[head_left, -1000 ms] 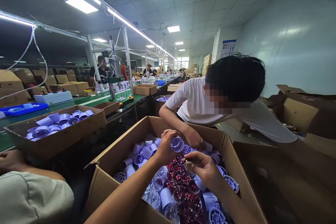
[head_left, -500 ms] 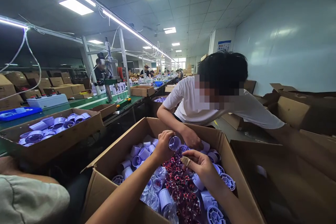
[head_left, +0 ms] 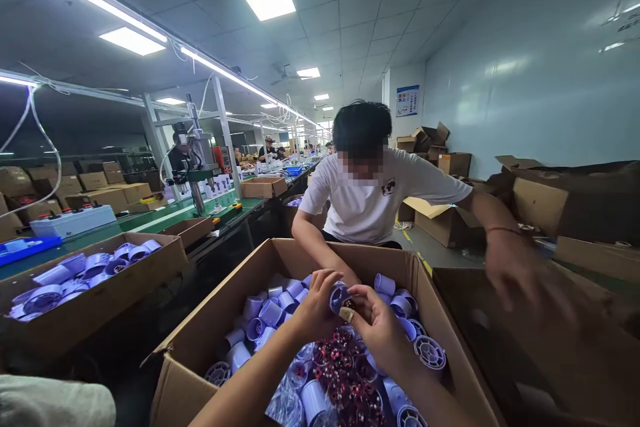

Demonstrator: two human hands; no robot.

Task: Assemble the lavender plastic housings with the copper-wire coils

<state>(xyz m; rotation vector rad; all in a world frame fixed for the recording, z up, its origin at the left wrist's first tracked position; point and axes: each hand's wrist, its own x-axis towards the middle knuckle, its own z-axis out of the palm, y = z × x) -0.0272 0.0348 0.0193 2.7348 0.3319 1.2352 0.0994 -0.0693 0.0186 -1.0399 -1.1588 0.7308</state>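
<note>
My left hand (head_left: 315,307) is closed round a pale purple plastic cylinder housing (head_left: 339,296), its open end turned toward my right hand. My right hand (head_left: 377,327), a tan wrap on its thumb, pinches a small dark red part (head_left: 349,305) at the mouth of the housing. Whether the part is inside or only beside the opening, I cannot tell. Both hands are above a cardboard box (head_left: 200,310). Inside it lie many purple housings (head_left: 271,312), clear plastic bags (head_left: 285,400) and a heap of small red and dark parts (head_left: 347,373).
Across the box a co-worker in a white shirt (head_left: 350,210) leans in; one hand (head_left: 515,267) blurs over another carton (head_left: 480,320) at right. Left stands a carton of housings (head_left: 95,267) beside a green bench (head_left: 250,207) with a press (head_left: 197,160).
My right hand has come up to the housing in my left hand, with a small dark red part now showing between them. The co-worker has straightened somewhat, an arm over the right carton.
</note>
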